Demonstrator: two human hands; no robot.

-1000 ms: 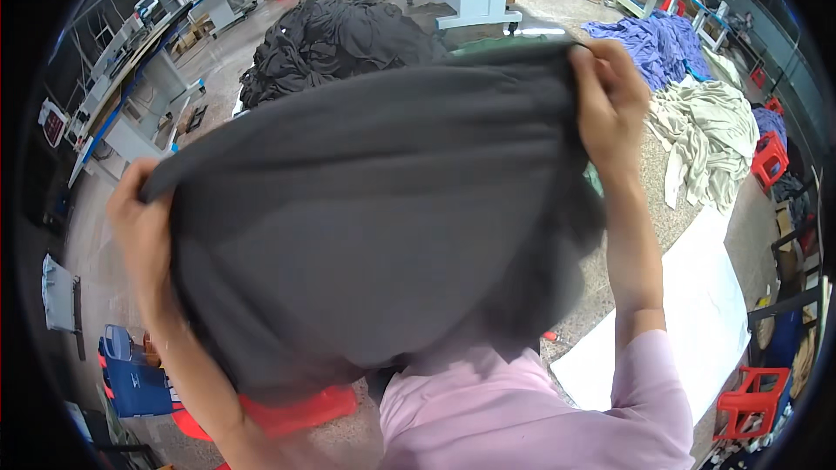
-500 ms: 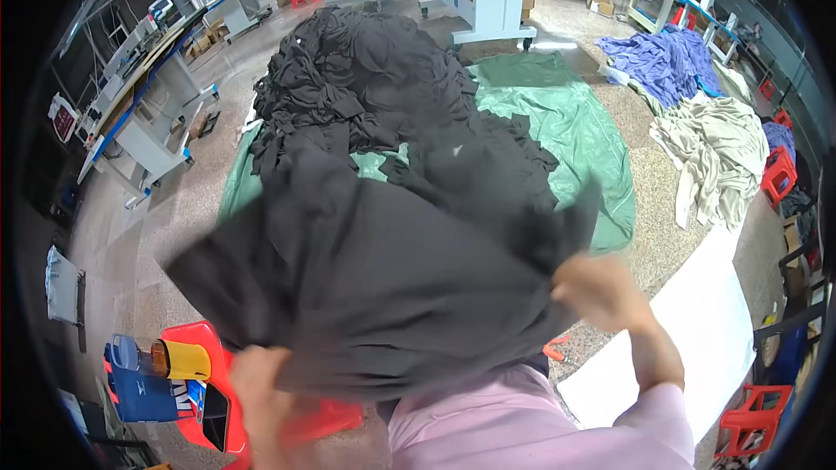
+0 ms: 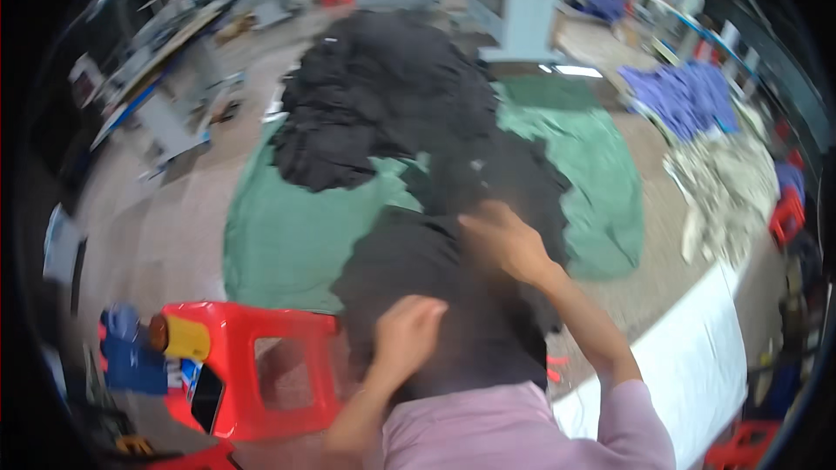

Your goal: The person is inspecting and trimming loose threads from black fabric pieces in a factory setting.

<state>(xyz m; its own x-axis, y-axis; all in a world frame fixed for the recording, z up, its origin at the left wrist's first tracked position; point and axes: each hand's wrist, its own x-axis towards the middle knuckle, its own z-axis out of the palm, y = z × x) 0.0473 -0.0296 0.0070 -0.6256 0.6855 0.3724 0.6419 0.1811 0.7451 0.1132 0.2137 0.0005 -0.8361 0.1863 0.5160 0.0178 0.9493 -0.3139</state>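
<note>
A black garment (image 3: pixel 405 248) lies bunched over my lap and reaches forward to the loose black clothes in front. My left hand (image 3: pixel 409 335) is closed with curled fingers at its near left part. Farther forward and to the right, my right hand (image 3: pixel 507 242) is closed in a pinch on the dark cloth, its fingertips smeared by motion. Ahead rises a large heap of black clothes (image 3: pixel 383 87), resting on a green sheet (image 3: pixel 279 244). Where the garment ends and the heap's cloth begins is hard to make out.
At my left, a red stool (image 3: pixel 235 322) bears a phone (image 3: pixel 207 399) and a yellow cup-like thing (image 3: pixel 187 338); a dark blue bag (image 3: pixel 135 365) is beside it. White sheeting (image 3: pixel 697 357) covers the floor at right, near purple clothes (image 3: pixel 684 96) and cream clothes (image 3: pixel 723 187). Tables stand behind.
The black garment, spread wide in the air between both hands, has come down and bunched over my lap. My left hand moved right and forward, my right hand forward and left. The view shifted.
</note>
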